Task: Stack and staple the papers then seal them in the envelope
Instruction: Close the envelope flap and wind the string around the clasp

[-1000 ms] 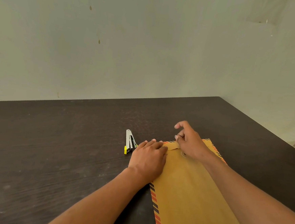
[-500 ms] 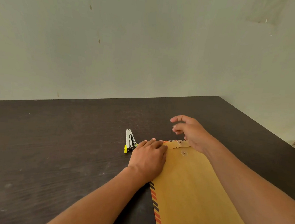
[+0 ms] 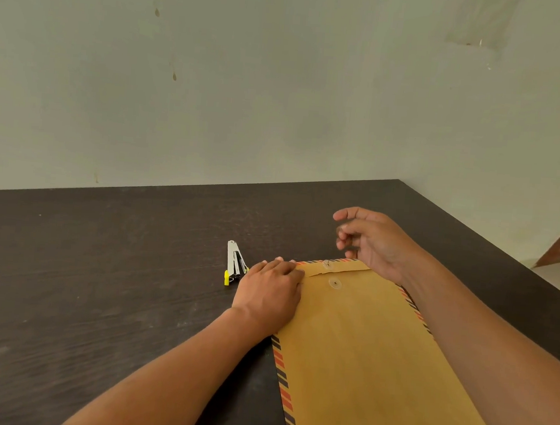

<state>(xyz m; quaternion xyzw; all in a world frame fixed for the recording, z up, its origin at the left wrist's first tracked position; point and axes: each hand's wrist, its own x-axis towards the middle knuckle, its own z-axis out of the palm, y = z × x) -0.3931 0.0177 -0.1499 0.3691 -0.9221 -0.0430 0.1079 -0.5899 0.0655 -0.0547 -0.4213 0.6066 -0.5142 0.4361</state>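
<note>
The right hand (image 3: pixel 373 243) is lifting off now. A second ago it was down on the flap (image 3: pixel 344 267) at the clasp, and now it is hovering in the air above the far end of the manila envelope (image 3: pixel 361 353), clear of the paper. The left hand (image 3: pixel 267 292) is not budging. It is lying flat on the envelope's far left corner, its fingers (image 3: pixel 284 267) straight and pressed together, pinning it down.

The envelope is lying flat on the dark table (image 3: pixel 99 282) between the two forearms, flap folded over at the far end. The stapler (image 3: pixel 234 263) is sitting just beside the left hand, untouched. Judging by that, the stapling is looking finished and the sealing is under way, perhaps winding the closure between the flap button (image 3: pixel 327 264) and the body button (image 3: pixel 334 283).

Now the hard part. The right hand's fingers are curling loosely with the forefinger reaching forward. Whether they are pinching a tie string I cannot tell, since no thread is showing clearly. The papers are not showing anywhere, so they are presumably inside. The envelope's near end is running off the bottom edge, and the right forearm is covering much of its right border.
</note>
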